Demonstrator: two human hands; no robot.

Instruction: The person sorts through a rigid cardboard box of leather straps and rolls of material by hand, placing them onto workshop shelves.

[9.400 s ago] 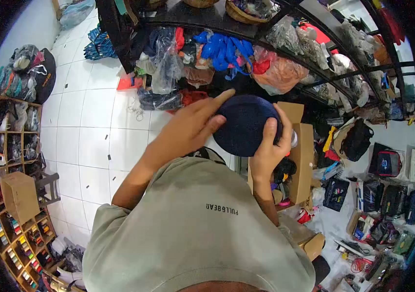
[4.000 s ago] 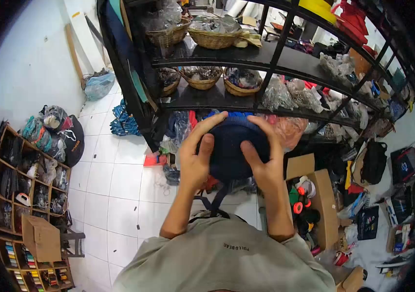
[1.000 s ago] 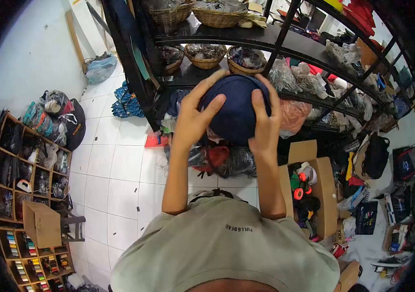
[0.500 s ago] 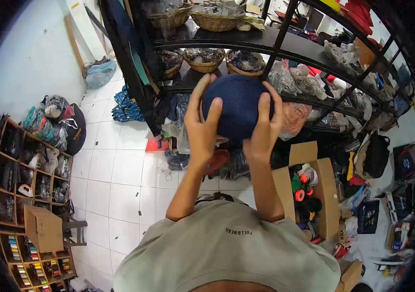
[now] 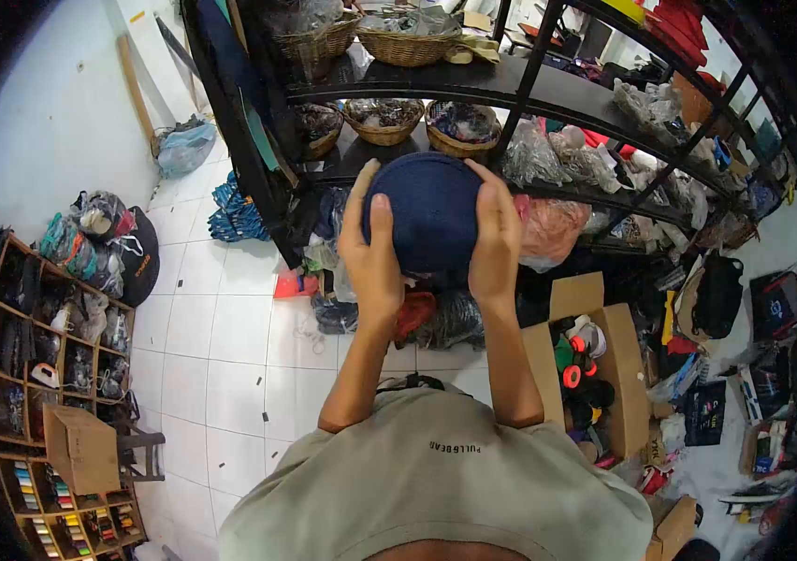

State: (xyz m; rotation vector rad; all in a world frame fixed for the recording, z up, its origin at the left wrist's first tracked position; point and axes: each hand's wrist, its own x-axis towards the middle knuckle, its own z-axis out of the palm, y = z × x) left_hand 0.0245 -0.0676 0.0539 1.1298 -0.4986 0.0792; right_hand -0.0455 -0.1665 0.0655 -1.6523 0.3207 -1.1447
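A round, navy-blue textile bundle is held up in front of me between both hands; its exact kind is not clear. My left hand presses on its left side, with the thumb up on the near face and the fingers partly behind. On the right side my right hand curves around it, thumb near the face and fingertips at the upper edge. The far side and underside of the bundle are hidden. Behind it stands a black shelf rack.
Wicker baskets with bagged items sit on the rack. An open cardboard box of thread spools and other goods stands at right on the white tile floor. At left are wooden cubbyholes and a smaller carton.
The bundle and both hands have shifted slightly left and a little downward in view. My right hand's fingers have turned to lie closer along the bundle's side. The camera view has moved slightly.
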